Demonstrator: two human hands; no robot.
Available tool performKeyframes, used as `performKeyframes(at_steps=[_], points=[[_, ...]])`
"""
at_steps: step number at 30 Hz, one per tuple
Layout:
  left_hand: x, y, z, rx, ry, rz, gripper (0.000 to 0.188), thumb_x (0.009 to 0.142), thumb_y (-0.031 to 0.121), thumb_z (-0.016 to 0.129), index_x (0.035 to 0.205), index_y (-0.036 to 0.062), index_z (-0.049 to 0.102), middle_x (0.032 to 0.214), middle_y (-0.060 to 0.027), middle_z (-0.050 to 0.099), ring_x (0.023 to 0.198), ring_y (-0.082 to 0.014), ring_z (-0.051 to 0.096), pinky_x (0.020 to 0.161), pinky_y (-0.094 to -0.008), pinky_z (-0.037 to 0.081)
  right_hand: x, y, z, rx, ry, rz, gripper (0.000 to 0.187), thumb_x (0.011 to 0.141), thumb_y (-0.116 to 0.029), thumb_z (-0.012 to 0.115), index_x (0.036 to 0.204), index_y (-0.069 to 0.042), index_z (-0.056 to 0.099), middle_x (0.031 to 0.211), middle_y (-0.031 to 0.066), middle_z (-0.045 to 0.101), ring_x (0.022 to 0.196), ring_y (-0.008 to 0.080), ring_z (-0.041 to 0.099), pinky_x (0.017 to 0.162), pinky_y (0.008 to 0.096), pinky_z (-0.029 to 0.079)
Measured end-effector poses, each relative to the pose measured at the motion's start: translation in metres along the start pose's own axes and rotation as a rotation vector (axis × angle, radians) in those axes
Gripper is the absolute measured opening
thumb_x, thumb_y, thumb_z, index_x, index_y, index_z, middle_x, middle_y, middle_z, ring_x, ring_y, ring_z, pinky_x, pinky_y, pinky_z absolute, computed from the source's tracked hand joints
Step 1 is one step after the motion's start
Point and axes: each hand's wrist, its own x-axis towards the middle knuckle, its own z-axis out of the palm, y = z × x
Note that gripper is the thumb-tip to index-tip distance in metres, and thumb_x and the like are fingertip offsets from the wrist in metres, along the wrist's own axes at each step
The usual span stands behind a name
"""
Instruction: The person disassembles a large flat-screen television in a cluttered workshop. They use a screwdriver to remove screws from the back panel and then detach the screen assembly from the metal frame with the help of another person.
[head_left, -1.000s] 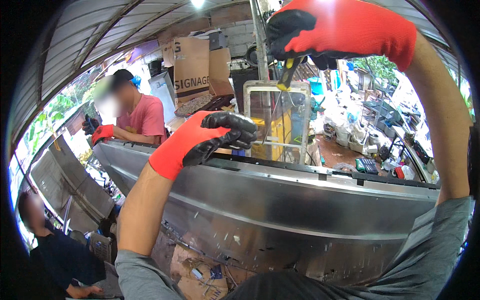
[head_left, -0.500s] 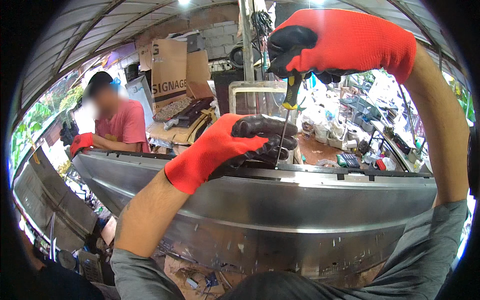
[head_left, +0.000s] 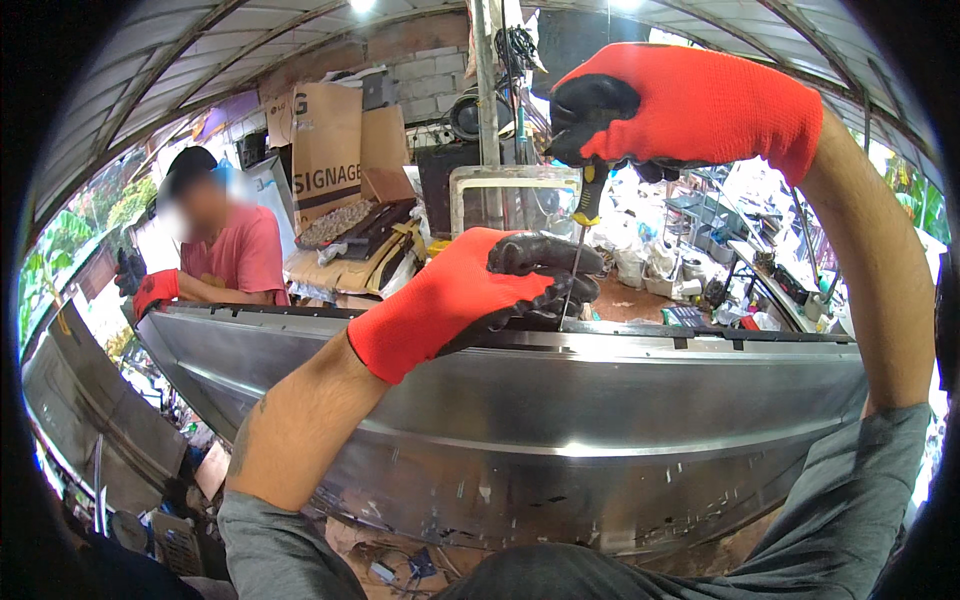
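Observation:
My right hand (head_left: 690,110), in a red glove with black-coated fingers, is closed around the yellow-and-black handle of a screwdriver (head_left: 588,205). The tool stands almost upright, its thin shaft running down to the dark top edge of a large metal panel (head_left: 600,400). Lower down, my left hand (head_left: 490,290), gloved the same way, has its fingers curled about the shaft close to the tip. That hand rests at the panel's edge. What the tip bears on is too small to make out.
Across the left end of the panel, a person in a pink shirt (head_left: 250,250) leans with a red-gloved hand on its edge. Behind stand cardboard boxes (head_left: 330,150), a pale-framed pane (head_left: 515,200) and a metal post (head_left: 488,90). Piled bags and a table (head_left: 775,280) lie far right.
The view has shifted slightly. My right hand and the screwdriver sit a little lower against the panel's edge, and my left hand appears slightly farther right. Both hands keep their hold.

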Motion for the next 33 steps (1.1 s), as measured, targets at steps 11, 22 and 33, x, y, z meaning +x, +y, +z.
performKeyframes(at_steps=[11,22,33], points=[[0.006,-0.007,-0.008,0.189,0.018,-0.031,0.039,0.09,-0.004,0.053,0.128,-0.0023,0.06,0.118,-0.0116,0.068,0.111,-0.0171,0.064,0.099,-0.0308,0.047,0.017,-0.001,-0.004,-0.477,-0.079,-0.152,0.042,0.086,-0.038,0.068,0.11,-0.004,0.066,0.098,0.0146,0.067,0.087,0.0267,0.066,0.08,0.0366,0.052],[0.001,0.008,-0.006,0.027,-0.006,0.042,0.039,0.088,0.002,0.061,0.126,-0.0021,0.061,0.119,-0.0108,0.068,0.107,-0.0171,0.066,0.095,-0.0292,0.05,0.017,-0.034,0.003,-0.53,-0.037,-0.022,0.052,0.08,-0.044,0.076,0.115,-0.007,0.066,0.103,0.0132,0.067,0.096,0.0259,0.066,0.084,0.0375,0.052],[-0.004,-0.002,-0.006,-0.086,0.077,0.02,0.025,0.089,-0.001,0.061,0.114,-0.0009,0.069,0.101,-0.0055,0.073,0.096,-0.011,0.067,0.088,-0.025,0.052,0.049,0.019,0.005,-0.366,-0.079,-0.479,0.062,0.076,-0.032,0.081,0.128,-0.007,0.059,0.116,0.0122,0.065,0.107,0.0248,0.063,0.094,0.0373,0.05]])
